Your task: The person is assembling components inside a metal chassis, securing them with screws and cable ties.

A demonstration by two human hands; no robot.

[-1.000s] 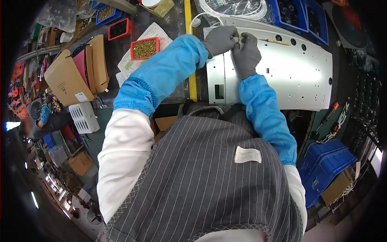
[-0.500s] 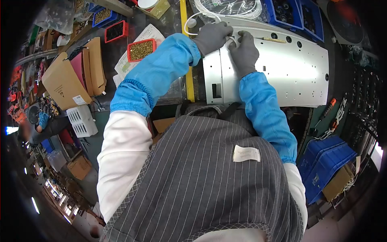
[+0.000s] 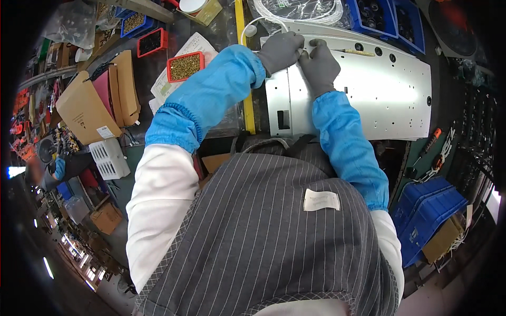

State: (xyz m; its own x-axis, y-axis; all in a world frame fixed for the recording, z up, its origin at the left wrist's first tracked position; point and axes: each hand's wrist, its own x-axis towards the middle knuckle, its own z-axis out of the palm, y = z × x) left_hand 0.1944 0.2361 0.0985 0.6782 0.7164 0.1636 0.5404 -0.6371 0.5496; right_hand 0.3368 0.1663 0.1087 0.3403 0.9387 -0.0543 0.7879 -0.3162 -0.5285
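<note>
My left hand (image 3: 281, 53), in a grey glove, is closed over the far left edge of a silver metal panel (image 3: 379, 97). A thin white tube (image 3: 245, 30) loops from the coil behind and runs into that hand. Close beside it, my right hand (image 3: 320, 68), gloved in grey too, has its fingers bent and pinched above the panel. Whatever lies between its fingertips is hidden. The panel is flat on the bench, with small holes, a rectangular cutout and several dark round fittings along its far edge.
Behind the panel lies a bagged white tube coil (image 3: 316, 16), near a blue bin (image 3: 371, 18) of dark parts. Red trays, one with brass-coloured screws (image 3: 184, 67), stand left past a yellow strip (image 3: 249, 110). A screwdriver (image 3: 433, 139) and blue crate (image 3: 424, 216) are at right.
Both hands stay at the panel's far left edge. The right fingers have shifted slightly, and the pale bit seen at their tips before is now covered.
</note>
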